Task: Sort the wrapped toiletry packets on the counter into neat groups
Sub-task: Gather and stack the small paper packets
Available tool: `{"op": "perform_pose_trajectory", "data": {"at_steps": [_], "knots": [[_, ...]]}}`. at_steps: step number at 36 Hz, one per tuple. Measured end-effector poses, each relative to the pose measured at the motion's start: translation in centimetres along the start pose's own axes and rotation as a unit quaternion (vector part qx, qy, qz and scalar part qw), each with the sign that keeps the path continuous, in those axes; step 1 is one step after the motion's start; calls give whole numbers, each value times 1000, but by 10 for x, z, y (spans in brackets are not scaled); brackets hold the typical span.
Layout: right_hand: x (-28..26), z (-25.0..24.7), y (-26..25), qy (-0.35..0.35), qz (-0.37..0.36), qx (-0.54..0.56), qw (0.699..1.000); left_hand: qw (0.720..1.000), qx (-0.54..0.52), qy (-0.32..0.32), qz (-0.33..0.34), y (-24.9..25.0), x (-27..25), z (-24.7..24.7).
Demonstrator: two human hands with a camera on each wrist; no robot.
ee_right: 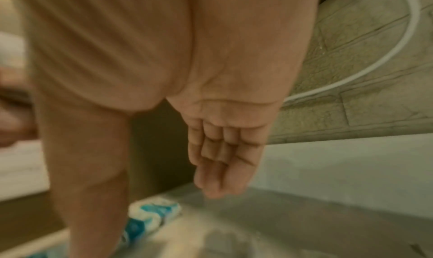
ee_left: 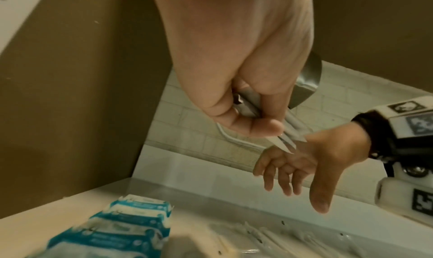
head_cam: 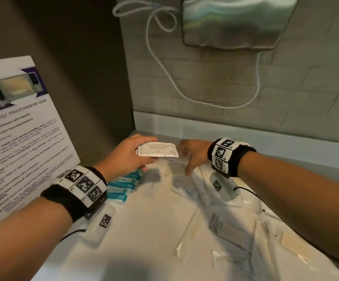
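Your left hand (head_cam: 127, 154) pinches a small stack of white shampoo packets (head_cam: 157, 150) above the far end of the counter (head_cam: 144, 240), thumb on top and fingers curled beneath; how many packets are in the stack is hard to tell, since only their thin edges show from the left wrist. Your right hand (head_cam: 193, 153) hovers just beside the stack with its fingers straight and relaxed, holding nothing, thumb pointing down toward a clear packet (head_cam: 177, 169) whose outline is blurred. Below your left hand lies a row of blue-and-white packets (head_cam: 123, 184), partly hidden by your wrist. More clear-wrapped packets (head_cam: 231, 234) are scattered across the near counter, their contents too washed out to name. At left a microwave-use poster (head_cam: 20, 126) is cut off by the frame; above, a steel dryer (head_cam: 237, 21) with a white cord (head_cam: 164, 63).
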State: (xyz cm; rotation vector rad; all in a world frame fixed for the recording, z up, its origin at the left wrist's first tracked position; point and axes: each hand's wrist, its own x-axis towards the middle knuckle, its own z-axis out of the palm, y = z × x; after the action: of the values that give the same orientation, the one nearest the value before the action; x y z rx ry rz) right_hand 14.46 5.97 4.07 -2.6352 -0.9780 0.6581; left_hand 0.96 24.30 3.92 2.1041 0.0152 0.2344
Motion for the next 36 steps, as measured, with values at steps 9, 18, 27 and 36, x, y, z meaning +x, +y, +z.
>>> {"op": "perform_pose_trajectory", "data": {"at_steps": [9, 18, 27, 36], "knots": [[56, 57, 4, -60, 28, -149, 987, 1000, -13, 2, -22, -16, 6, -20], [33, 96, 21, -56, -8, -238, 970, 999, -30, -32, -10, -28, 12, -12], [-41, 99, 35, -89, 5, -201, 976, 997, -50, -65, 3, -32, 11, 4], [-27, 70, -10, -81, 57, -182, 978, 996, -58, -68, 10, -25, 10, 1]]}}
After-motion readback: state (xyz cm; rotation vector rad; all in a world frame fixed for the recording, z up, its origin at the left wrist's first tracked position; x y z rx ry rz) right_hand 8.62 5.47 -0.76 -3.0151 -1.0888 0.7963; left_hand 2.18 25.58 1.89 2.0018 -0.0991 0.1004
